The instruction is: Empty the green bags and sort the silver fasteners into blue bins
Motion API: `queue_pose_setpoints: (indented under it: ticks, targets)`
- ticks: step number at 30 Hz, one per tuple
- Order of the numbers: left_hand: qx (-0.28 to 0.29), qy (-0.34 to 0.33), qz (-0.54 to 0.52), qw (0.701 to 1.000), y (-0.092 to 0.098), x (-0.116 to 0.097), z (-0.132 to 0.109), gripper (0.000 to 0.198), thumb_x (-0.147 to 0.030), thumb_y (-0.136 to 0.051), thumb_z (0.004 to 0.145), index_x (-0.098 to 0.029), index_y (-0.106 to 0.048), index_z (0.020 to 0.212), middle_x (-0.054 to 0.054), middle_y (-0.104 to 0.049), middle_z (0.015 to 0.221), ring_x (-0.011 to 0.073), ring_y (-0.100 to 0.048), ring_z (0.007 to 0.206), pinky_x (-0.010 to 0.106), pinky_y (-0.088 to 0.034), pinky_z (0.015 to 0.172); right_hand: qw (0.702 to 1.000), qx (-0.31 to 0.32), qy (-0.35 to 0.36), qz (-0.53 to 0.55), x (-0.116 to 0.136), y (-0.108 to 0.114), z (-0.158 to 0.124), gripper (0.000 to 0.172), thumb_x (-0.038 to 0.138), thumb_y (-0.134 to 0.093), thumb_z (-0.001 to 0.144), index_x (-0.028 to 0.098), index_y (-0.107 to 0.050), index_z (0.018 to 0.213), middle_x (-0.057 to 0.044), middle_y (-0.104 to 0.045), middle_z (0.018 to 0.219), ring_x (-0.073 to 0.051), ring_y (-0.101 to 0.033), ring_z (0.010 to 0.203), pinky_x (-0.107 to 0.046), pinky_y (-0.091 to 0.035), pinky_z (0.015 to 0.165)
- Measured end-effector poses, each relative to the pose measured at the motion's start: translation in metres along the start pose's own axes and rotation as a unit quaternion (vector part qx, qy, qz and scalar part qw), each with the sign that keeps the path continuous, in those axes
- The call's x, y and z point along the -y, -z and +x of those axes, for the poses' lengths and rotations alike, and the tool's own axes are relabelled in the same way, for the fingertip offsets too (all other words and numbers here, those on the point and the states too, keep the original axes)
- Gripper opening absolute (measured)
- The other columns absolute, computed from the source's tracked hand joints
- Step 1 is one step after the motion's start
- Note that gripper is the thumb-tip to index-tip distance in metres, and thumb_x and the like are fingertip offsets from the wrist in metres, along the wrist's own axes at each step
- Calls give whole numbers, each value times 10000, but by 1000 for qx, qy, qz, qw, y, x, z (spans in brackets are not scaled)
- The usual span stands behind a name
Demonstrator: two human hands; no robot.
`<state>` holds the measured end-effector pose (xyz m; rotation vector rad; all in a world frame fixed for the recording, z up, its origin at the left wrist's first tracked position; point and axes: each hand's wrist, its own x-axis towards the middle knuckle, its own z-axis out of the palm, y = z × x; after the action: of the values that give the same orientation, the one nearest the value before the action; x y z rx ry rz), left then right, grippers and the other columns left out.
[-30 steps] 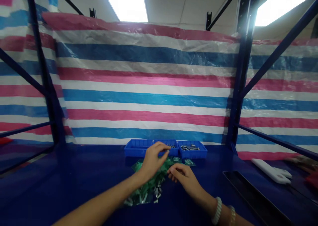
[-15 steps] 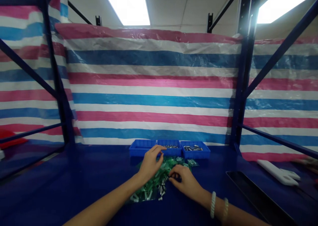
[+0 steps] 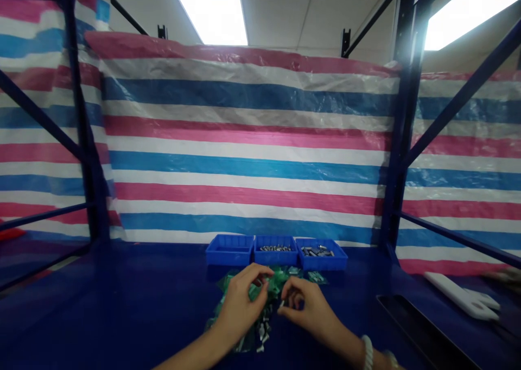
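Observation:
A loose heap of green plastic packets with silver metal pieces (image 3: 240, 310) lies on the blue bench (image 3: 134, 299), just in front of a row of blue plastic bins. My left hand (image 3: 243, 305) hovers over the heap, fingers curled toward the thumb, and whatever is between them is hidden. My right hand (image 3: 305, 305) is pinched at the fingertips on a small silver part (image 3: 281, 304). Of the bins, the left one (image 3: 229, 250) shows no parts, the middle one (image 3: 275, 254) holds small metal parts, and the right one (image 3: 319, 255) holds dark metal pieces.
A black tray (image 3: 423, 332) lies at the right of the bench, with a white plastic comb-shaped piece (image 3: 459, 295) beyond it. Another person's hand (image 3: 502, 275) shows blurred at the far right edge. A striped tarpaulin (image 3: 244, 142) hangs behind the blue rack uprights (image 3: 405, 126).
My view has tilted, so the bins sit lower in the picture. My hands have drawn closer together, and my right hand has gathered its fingertips on a small silver part.

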<state>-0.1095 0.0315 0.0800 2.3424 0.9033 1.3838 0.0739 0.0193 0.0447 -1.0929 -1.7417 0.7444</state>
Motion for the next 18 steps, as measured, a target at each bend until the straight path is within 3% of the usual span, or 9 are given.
queue_pose_setpoints:
  ticks: [3,6,11,18]
  targets:
    - [40,16,-21,999,-6,-7,-4,293,-42,-506,737,-198,-635,948,21,-680,844,161,-648,732,287,-517,688,989,2,0,149,6,6,1,232,157,-779,631,167,-575,743,33,-586,688,-106,-537,584,-218,-413,560]
    - [63,25,-53,996,-12,-14,-8,308,-29,-510,704,-196,-612,941,17,-673,809,157,-641,702,279,-516,666,978,-1,8,207,12,9,0,276,169,-818,600,167,-609,780,21,-618,717,-121,-580,651,-222,-443,609]
    - [58,50,-85,993,-17,-22,-14,271,-55,-579,684,-196,-575,916,4,-629,762,150,-609,667,261,-508,622,985,-32,4,172,15,9,-4,172,239,-768,683,161,-615,687,16,-609,650,-120,-557,597,-231,-418,575]
    - [49,117,-141,982,-22,-20,-16,101,-147,-643,726,-188,-576,790,-10,-606,697,141,-608,628,246,-508,599,995,-64,3,70,15,2,-7,298,341,-670,771,165,-528,576,61,-425,515,-86,-363,494,-216,-277,480]
